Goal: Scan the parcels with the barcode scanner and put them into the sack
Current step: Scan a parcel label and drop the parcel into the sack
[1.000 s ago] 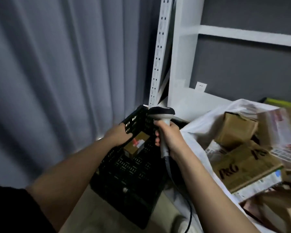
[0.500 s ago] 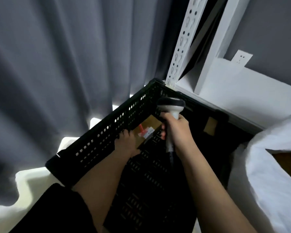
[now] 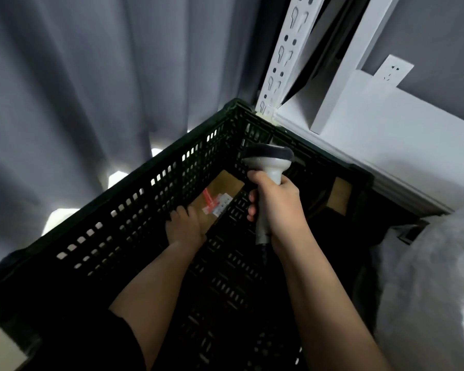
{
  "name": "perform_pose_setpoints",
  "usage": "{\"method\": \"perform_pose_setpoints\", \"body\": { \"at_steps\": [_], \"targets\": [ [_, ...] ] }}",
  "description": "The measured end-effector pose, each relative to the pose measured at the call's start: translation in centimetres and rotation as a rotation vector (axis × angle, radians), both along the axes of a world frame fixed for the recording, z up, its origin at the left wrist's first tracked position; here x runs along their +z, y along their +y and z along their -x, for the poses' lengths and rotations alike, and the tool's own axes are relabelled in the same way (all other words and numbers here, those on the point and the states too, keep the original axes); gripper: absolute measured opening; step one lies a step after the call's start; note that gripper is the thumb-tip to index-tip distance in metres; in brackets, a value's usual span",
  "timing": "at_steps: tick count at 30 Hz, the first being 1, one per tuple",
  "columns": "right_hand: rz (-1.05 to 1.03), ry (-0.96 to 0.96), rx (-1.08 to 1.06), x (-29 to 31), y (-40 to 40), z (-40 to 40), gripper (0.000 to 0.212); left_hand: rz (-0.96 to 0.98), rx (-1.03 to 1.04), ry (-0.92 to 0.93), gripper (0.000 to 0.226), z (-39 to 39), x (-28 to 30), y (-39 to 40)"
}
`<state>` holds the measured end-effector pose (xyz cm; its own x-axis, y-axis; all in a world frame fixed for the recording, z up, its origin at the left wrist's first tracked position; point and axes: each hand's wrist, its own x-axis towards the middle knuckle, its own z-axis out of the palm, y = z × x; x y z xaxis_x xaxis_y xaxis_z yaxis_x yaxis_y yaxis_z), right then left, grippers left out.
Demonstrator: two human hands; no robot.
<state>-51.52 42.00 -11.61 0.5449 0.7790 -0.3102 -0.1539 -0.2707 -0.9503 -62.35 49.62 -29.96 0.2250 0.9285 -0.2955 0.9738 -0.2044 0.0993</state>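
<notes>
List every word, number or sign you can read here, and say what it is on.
None is legible.
Label on the parcel in the crate: red and white print, too blurred to read.
Scanner: no marking visible.
Wall socket: slots only, no text.

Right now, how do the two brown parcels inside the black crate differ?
The near parcel lies by the crate's left wall and shows a white label with red marks; the far parcel sits by the right wall, mostly in shadow, no label visible. The left hand rests on the near parcel; nothing touches the far parcel. The scanner, gripped by the right hand, hovers nearer the near parcel. Both are brown cardboard inside the black crate.
</notes>
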Motion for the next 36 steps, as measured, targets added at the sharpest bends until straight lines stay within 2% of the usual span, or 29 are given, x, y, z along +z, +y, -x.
{"method": "perform_pose_setpoints", "body": {
  "at_steps": [5, 11, 14, 18, 20, 25, 30, 33, 36],
  "targets": [
    [-0.011, -0.009, -0.003, 0.2, -0.7, 0.6, 0.014, 0.250, 0.281, -0.421, 0.098, 0.3, 1.6, -1.1],
    [-0.099, -0.006, -0.006, 4.0, -3.8, 2.3, 0.012, 0.306, 0.496, -0.759, 0.105, 2.5, 8.5, -2.1],
    [-0.154, -0.014, 0.014, 7.9, -6.6, 3.3, 0.012, 0.292, 0.569, -0.945, 0.095, 4.7, 13.1, -4.1],
    [-0.231, -0.016, 0.033, 13.4, -11.9, 5.4, 0.012, 0.278, 0.666, -1.221, 0.060, 8.2, 20.4, -9.1],
    [-0.259, -0.022, 0.048, 15.5, -14.7, 6.5, 0.010, 0.271, 0.683, -1.337, 0.051, 10.0, 24.0, -12.0],
    [-0.368, 0.048, 0.067, 18.7, -21.3, 8.6, 0.011, 0.135, 0.692, -1.553, 0.037, 14.2, 30.2, -17.8],
    [-0.423, 0.094, 0.056, 19.2, -26.0, 9.3, 0.006, 0.089, 0.698, -1.664, 0.059, 16.6, 32.7, -21.9],
    [-0.437, 0.062, 0.070, 18.5, -27.5, 9.5, 0.009, 0.214, 0.722, -1.735, 0.071, 17.2, 32.0, -23.3],
    [-0.471, 0.046, 0.086, 18.0, -28.0, 9.5, 0.011, 0.357, 0.713, -1.788, 0.049, 17.3, 31.3, -23.1]
  ]
}}
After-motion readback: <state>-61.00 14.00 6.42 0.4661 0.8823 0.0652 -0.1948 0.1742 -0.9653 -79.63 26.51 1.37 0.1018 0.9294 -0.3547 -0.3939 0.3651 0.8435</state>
